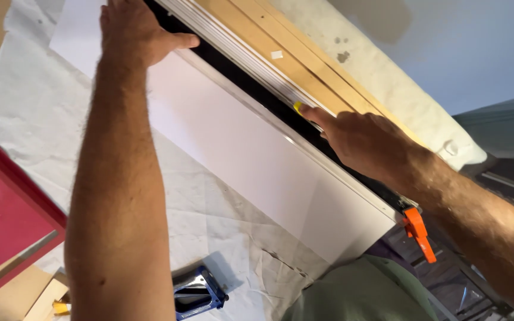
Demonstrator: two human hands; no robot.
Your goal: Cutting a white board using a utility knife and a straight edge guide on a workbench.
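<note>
Left hand: The left hand point(135, 30) lies flat near the far end of the white board point(257, 160). Its fingers are spread a little and press down, holding nothing.
Right hand: The right hand point(361, 139) is closed around a small yellow cutter point(298, 107). Only the yellow tip peeks out past the pointing finger.
White board: It lies slanted across the table, from the far left to the near right, on the white cloth point(31, 113).
Metal ruler: A long silver ruler point(281, 134) lies along the board's right edge, with a black strip point(257, 95) and wood strips point(269, 44) just beside it.
Clamp: An orange clamp point(417, 232) grips the near end of the ruler.
How far along: The cutter sits about halfway along the ruler. It looks like part of the edge is done and part is left, but no cut line can be seen.
Other things: A red frame point(7, 208) is at the left, and a small blue tool point(194, 291) lies near the person.
Hard to see: The blade is hidden by the fingers. The far end of the board is cut off at the top. The left fingertips are cut off too.
</note>
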